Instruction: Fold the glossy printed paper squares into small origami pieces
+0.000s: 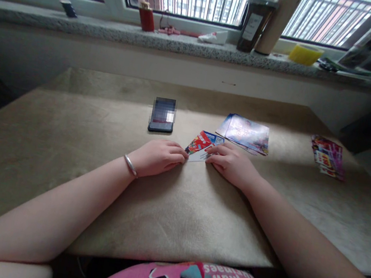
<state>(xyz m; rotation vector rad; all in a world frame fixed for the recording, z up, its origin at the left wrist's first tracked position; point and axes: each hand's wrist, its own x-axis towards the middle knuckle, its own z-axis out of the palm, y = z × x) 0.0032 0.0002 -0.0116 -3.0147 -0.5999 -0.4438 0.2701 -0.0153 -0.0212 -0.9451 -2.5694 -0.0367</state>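
Observation:
A small printed leaflet (199, 145) in red, blue and white, with a QR code near its top right, lies at a slant on the tabletop between my hands. It looks folded over at the left. My left hand (162, 158), with a silver bangle at the wrist, pinches the leaflet's lower left corner. On the opposite side, the curled fingers of my right hand (232, 164) grip and cover its right part. Just behind the right hand is a stack of glossy purple-blue sheets (247, 132).
A dark phone (162, 115), its screen blurred, lies beyond my left hand. Fanned colourful cards (328, 157) are at the right of the tan table (116, 222). The stone windowsill (107, 30) behind holds a red lighter-like item (146, 17), a dark jar (255, 25) and yellow tape (305, 55).

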